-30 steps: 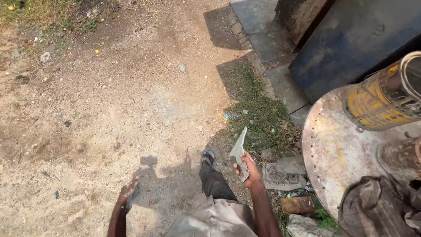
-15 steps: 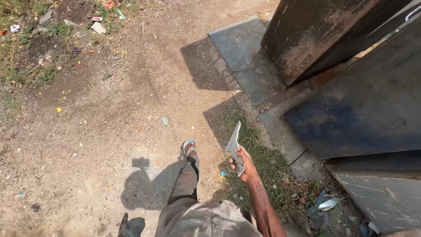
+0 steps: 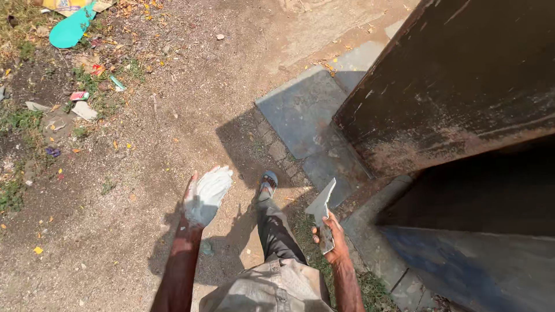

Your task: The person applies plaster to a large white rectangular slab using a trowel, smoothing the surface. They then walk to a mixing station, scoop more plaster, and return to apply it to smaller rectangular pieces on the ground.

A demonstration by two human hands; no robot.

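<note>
Step in hand, as judged: a flat grey trowel blade [image 3: 322, 211] is carried on foot, low centre-right of frame, clasped in the right hand [image 3: 334, 242]. The left hand [image 3: 205, 193] (coated white) is spread open, holding nothing. The paving slab [image 3: 300, 110] lies ahead; a steady carry is called for.

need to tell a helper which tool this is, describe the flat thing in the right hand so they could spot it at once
Start at the big dark rusty metal door on the right, then drop to the grass strip beside the stone paving. There the right hand grips a flat grey trowel blade, pointed end up. It is the only tool; the left hand is open, coated in white.
</note>
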